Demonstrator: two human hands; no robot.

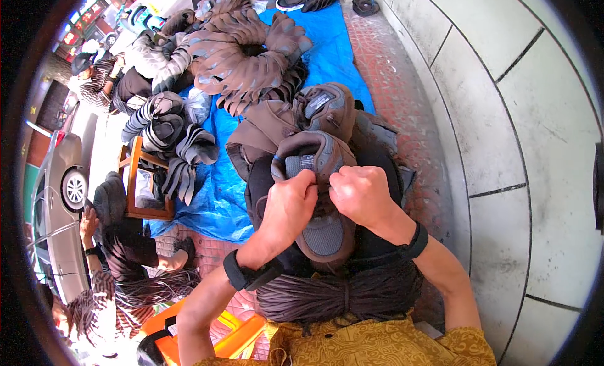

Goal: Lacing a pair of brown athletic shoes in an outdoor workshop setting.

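Observation:
A brown-grey shoe (324, 237) rests on my lap, toe toward me, its opening away from me. My left hand (290, 202) is closed in a pinch at the left side of its lacing. Across from it, my right hand (365, 193) pinches at the right side. Both seem to grip the shoelace, which the fingers mostly hide. Just beyond sits a second shoe (330, 111) of the same kind, on brown cloth (267, 127). A thick bundle of dark brown laces (340, 297) lies across my lap, close to my waist.
Rings of brown shoe parts (245, 58) lie on a blue tarp (340, 39) ahead. Left stand a wooden stool (151, 212) and another person with a dark shoe part in hand (89, 224). An orange plastic seat (239, 338) is near my left elbow. A tiled wall (497, 227) rises on the right.

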